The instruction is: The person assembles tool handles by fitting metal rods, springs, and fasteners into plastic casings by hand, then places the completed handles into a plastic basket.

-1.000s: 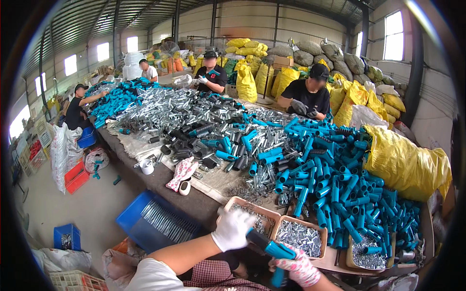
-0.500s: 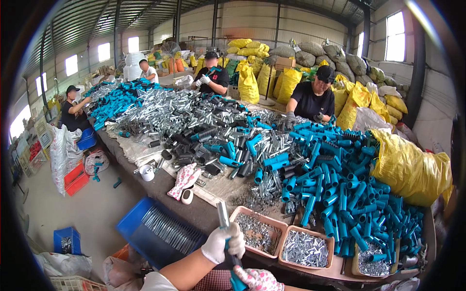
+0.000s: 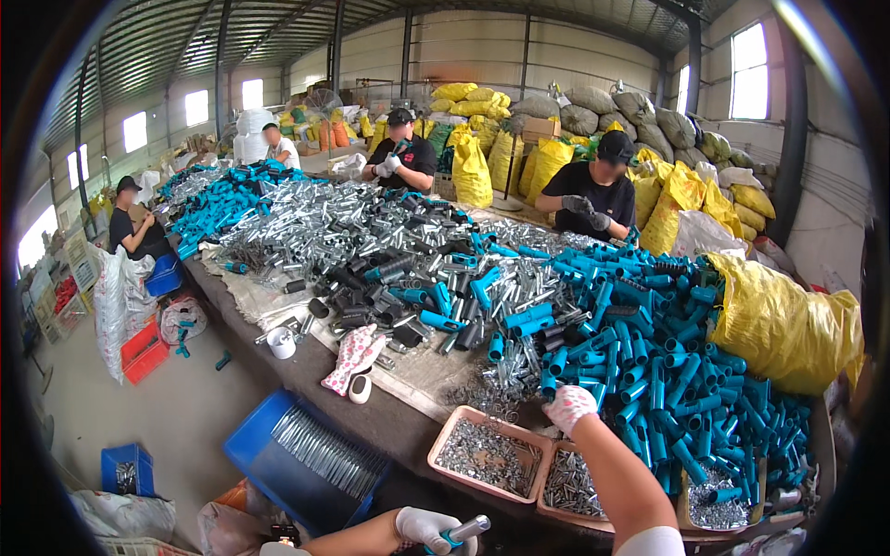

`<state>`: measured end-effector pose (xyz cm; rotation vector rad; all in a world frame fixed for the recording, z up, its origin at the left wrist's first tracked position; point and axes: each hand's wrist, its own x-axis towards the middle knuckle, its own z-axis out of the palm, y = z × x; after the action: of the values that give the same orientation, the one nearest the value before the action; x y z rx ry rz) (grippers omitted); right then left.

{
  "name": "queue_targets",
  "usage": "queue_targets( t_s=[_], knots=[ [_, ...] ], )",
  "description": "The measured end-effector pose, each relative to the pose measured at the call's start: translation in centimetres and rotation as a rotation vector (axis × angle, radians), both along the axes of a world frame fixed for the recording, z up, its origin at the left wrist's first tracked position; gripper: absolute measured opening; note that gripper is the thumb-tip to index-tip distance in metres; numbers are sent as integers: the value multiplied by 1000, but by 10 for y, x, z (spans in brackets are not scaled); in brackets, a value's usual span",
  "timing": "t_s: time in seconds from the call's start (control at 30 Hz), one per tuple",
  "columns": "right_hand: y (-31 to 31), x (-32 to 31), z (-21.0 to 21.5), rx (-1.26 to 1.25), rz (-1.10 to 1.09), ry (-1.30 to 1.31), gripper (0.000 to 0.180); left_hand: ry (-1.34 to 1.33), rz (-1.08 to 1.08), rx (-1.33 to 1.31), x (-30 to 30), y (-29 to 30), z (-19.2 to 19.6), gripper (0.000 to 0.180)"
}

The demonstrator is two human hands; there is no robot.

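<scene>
Low at the front, my left hand (image 3: pixel 425 528), in a white glove, is closed around a tube (image 3: pixel 471 528) with a shiny metal end and a teal body. The picture's lower edge cuts off part of this grip. My right hand (image 3: pixel 570 409), gloved in white with a pink pattern, is stretched forward to the near edge of the pile of teal tubular parts (image 3: pixel 667 371). Its fingers point down among the parts and are mostly hidden. Below it stand two pinkish trays: one tray (image 3: pixel 443 456) holds small metal pieces, the other tray (image 3: pixel 547 505) small metal pins.
A blue bin (image 3: pixel 243 435) of metal rods stands at the front left. On the table lie black and silver parts (image 3: pixel 371 269), a patterned glove (image 3: pixel 355 357) and a white cup (image 3: pixel 281 343). A yellow sack (image 3: pixel 788 320) lies at right. Several co-workers sit around the table.
My right hand has left the tube and reached forward to the teal pile. My left hand has lowered with the tube, which now tilts over. The co-worker at right has raised both hands from the pile.
</scene>
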<state>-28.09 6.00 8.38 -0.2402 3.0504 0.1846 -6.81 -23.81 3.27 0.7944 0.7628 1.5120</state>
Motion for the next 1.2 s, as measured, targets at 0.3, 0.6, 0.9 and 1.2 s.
queue_targets(
  t_s=[0.3,0.6,0.9,1.2],
  knots=[
    [-34,3,4,112,-93,12,17,370,414,-98,9,1,62,53],
    [13,114,91,-1699,-110,-288,16,688,541,-259,30,28,75,44],
    [6,268,96,-1083,615,-310,24,978,539,-170,34,83,79,69],
    [12,290,83,-549,466,-261,37,1055,421,-296,49,93,53,58]
  ],
)
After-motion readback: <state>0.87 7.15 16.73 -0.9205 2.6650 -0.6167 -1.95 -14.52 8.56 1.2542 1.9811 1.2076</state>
